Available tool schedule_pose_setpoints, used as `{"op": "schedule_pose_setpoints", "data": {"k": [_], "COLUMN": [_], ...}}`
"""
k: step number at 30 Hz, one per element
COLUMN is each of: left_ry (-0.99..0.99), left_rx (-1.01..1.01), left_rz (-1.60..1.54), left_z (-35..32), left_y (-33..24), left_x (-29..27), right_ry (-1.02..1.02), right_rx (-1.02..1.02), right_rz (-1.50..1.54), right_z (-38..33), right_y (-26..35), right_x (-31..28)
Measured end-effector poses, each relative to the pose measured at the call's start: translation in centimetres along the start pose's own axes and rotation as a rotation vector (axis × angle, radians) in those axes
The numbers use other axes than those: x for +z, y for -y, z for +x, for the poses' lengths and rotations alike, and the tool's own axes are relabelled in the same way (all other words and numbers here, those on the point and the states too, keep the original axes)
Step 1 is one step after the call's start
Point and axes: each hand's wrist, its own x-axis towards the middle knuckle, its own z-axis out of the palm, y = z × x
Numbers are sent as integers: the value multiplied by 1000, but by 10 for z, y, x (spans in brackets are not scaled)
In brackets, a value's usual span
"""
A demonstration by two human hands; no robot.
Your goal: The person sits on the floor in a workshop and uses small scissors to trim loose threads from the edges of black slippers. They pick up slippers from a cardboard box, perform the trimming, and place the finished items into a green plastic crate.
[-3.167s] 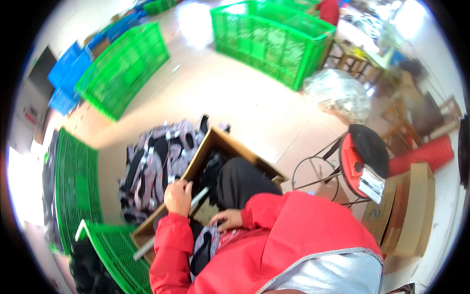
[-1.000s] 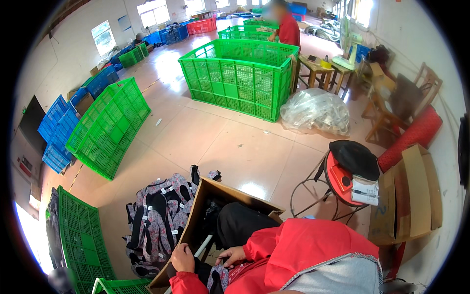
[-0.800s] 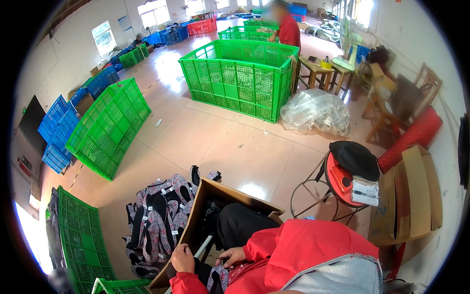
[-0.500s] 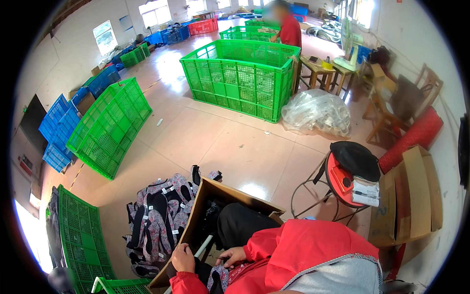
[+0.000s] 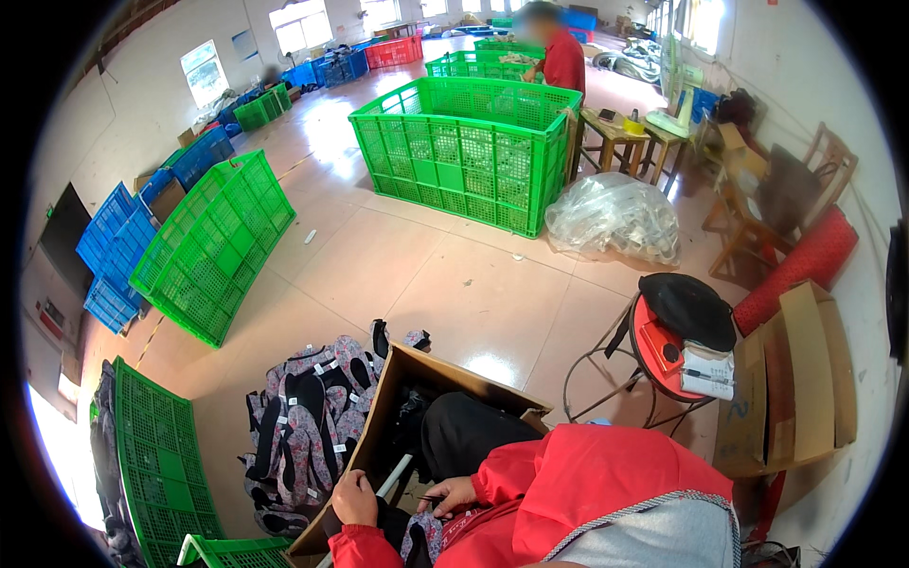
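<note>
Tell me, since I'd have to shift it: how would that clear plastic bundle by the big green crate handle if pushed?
The clear plastic bundle looks crumpled and slumped, so probably floppy and light. It would likely slide over the smooth floor rather than roll.

Your left hand (image 5: pixel 354 498) is closed around a slim white rod (image 5: pixel 393 476) that slants up out of your fist, over the edge of the open cardboard box (image 5: pixel 398 398). Your right hand (image 5: pixel 454 494) pinches a small dark piece just beside it. A patterned grey-and-pink item (image 5: pixel 421 535) lies on your lap below both hands, partly hidden by your red sleeves.
</note>
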Motion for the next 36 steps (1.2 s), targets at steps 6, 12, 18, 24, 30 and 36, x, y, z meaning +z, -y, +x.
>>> {"op": "schedule_pose_setpoints", "data": {"k": [6, 12, 18, 24, 30, 36], "left_ry": [-15, -15, -17, -6, -5, -8], "left_rx": [19, 6, 30, 27, 24, 22], "left_rz": [3, 7, 18, 21, 27, 41], "left_z": [-1, -1, -2, -2, -2, -1], "left_y": [1, -3, 0, -3, -5, -3], "left_x": [1, -1, 0, -2, -2, -1], "right_ry": [4, 2, 4, -15, 12, 38], "right_rx": [-5, -10, -7, 5, -6, -31], "right_rz": [12, 31, 52, 32, 25, -4], "right_z": [-1, 0, 0, 0, 3, 6], "right_y": [2, -2, -3, 1, -7, -13], "right_x": [1, -1, -1, 0, -5, -10]}}
